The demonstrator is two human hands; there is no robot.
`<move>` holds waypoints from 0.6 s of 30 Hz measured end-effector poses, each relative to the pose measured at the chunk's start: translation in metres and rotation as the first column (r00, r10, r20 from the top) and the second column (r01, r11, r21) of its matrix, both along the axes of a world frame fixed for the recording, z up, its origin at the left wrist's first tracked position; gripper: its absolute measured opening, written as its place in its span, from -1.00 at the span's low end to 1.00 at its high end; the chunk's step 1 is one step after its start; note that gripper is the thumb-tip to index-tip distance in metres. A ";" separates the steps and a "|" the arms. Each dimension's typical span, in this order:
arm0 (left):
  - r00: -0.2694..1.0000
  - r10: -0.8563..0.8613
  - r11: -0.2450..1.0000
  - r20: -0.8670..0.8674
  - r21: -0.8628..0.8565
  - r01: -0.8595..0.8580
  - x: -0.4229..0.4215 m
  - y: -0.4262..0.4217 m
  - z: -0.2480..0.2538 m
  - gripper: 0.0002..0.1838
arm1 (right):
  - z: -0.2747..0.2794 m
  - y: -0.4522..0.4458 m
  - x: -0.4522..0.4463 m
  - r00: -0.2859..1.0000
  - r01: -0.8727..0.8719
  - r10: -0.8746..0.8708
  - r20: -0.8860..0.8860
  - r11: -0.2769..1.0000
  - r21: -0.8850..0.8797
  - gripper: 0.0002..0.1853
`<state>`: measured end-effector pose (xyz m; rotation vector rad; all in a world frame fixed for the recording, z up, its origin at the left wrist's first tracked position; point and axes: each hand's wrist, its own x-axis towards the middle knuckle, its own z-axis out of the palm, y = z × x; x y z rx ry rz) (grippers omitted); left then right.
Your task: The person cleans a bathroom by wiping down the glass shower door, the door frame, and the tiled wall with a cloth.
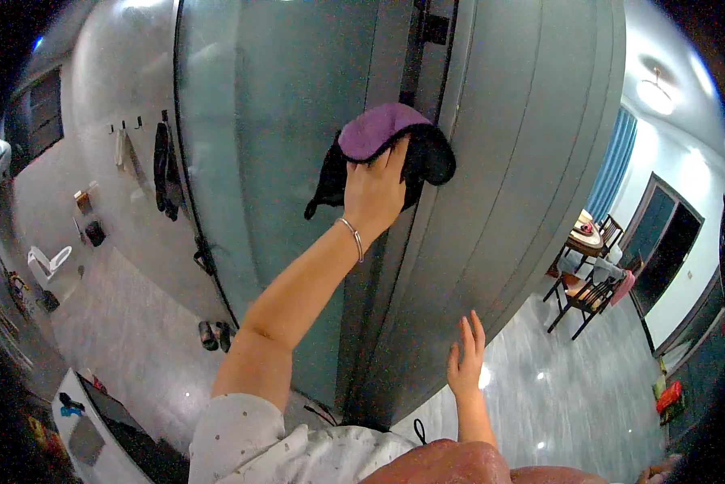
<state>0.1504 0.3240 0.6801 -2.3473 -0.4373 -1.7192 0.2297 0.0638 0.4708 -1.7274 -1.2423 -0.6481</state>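
My left hand (376,189), with a silver bangle at the wrist, reaches up and holds a cloth, purple on one side and black on the other (382,131). Its fingers go under the purple fold and press the cloth against the dark door frame (394,274), between a frosted glass panel (290,89) and a grey ribbed panel (516,121). Black corners of the cloth hang out on both sides. Lower down, my right hand (466,363) is raised beside the grey panel's lower edge, fingers stretched out and holding nothing. Whether it touches the panel, I cannot tell.
On the left is a bathroom with a toilet (49,262), dark clothing on wall hooks (165,169), slippers (209,335) and a white-edged unit (76,403). To the right stand a chair (584,298), a round table (586,236) and a blue curtain (611,165).
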 end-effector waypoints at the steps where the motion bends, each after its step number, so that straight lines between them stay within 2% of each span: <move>1: 1.000 0.027 0.999 0.001 0.030 -0.027 0.001 0.001 -0.015 -0.29 | -0.001 0.000 -0.001 1.000 0.001 -0.001 -0.004 1.000 -0.005 -0.43; 2: 0.999 0.051 0.997 -0.001 0.056 -0.051 0.001 0.001 -0.027 -0.27 | -0.004 -0.002 -0.003 0.999 -0.015 0.014 -0.034 1.000 -0.022 -0.43; 4: 0.998 0.038 0.999 -0.057 -0.011 -0.039 0.004 0.004 -0.032 -0.26 | -0.003 0.000 -0.004 0.998 -0.031 0.029 -0.060 0.999 -0.033 -0.44; 6: 1.000 -0.016 1.000 -0.024 0.014 0.016 0.003 0.007 -0.050 -0.29 | -0.002 0.001 -0.008 0.999 -0.019 0.017 -0.044 0.998 -0.054 -0.44; 13: 0.992 0.003 0.998 -0.123 -0.069 -0.012 0.003 0.003 -0.103 -0.33 | -0.010 0.000 -0.012 0.998 -0.043 0.041 -0.038 0.998 -0.051 -0.44; 18: 0.991 0.039 0.999 -0.132 -0.006 -0.040 0.006 0.004 -0.141 -0.35 | -0.012 -0.002 -0.014 0.998 -0.050 0.048 -0.041 0.997 -0.052 -0.44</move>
